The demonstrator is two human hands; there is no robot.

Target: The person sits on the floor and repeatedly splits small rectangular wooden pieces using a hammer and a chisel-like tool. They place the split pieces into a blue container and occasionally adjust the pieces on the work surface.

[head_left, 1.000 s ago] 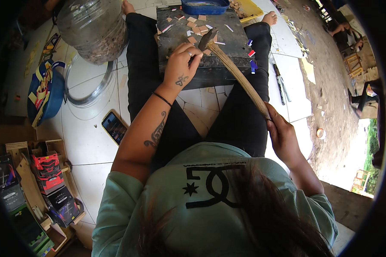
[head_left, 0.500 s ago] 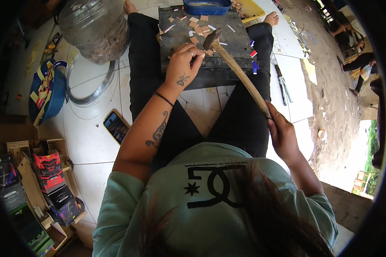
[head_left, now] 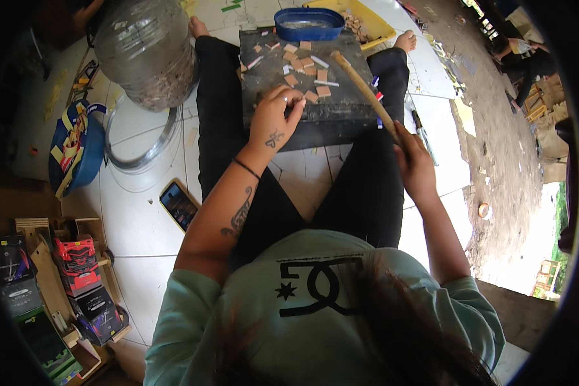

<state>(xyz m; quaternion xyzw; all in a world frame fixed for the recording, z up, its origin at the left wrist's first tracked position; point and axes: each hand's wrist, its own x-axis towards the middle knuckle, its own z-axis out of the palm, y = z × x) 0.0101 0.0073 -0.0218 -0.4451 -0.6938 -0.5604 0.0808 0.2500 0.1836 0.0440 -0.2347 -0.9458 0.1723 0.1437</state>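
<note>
My right hand is wrapped round the wooden handle of a hammer, which slants up and left over a dark block between my legs. The hammer's head cannot be made out now. At the block's near part, my left hand rests with thumb and fingertips pinched together; whatever they hold is too small or hidden to name. Right beside those fingertips lies a small tan square piece. Several more tan squares and thin white strips are scattered over the block's top.
At the block's far edge stands a blue oval tub, with a yellow tray of pieces behind it. To the left are a big clear container, a wire coil, a blue basin and a phone. Knives lie right.
The hammer has swung so that its metal head, visible before, no longer shows. My right hand has moved up and forward. My left hand stays pinched at nearly the same place.
</note>
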